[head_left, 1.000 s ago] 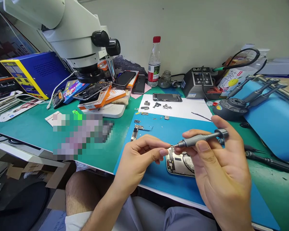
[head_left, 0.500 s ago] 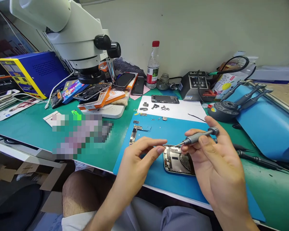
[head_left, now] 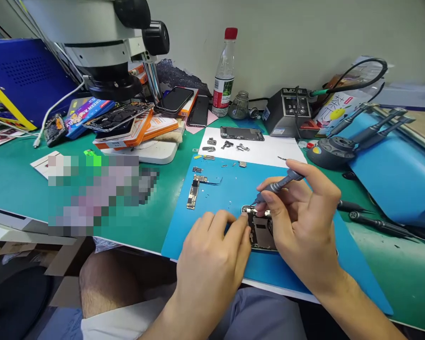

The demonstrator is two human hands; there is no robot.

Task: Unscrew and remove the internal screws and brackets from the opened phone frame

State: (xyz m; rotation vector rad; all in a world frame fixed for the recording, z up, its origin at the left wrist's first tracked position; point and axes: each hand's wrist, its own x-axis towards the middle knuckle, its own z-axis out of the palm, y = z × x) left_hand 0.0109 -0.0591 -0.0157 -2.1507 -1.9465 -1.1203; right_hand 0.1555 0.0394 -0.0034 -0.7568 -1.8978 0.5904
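My right hand (head_left: 306, 226) grips a grey precision screwdriver (head_left: 280, 183), slanted with its tip down at the upper left corner of an opened phone (head_left: 262, 231). The phone lies on the blue mat (head_left: 216, 198) with its inner parts showing, and my right hand covers its right part. My left hand (head_left: 212, 250) holds the phone's left end, its fingers curled together against the edge. Left of the hands, a phone logic board (head_left: 193, 192) lies on the mat near tiny screws and small parts.
A phone screen (head_left: 242, 133) and small parts lie on white paper (head_left: 286, 148) behind the mat. A microscope (head_left: 106, 56) stands back left, a screwdriver stand (head_left: 335, 151) to the right. Several more screwdrivers (head_left: 382, 229) lie right of the mat. A bottle (head_left: 224, 78) stands by the wall.
The screwdriver tip has gone from above the phone down to its upper left corner. My left hand has moved from near the tip onto the phone's left end. The view has tilted down.
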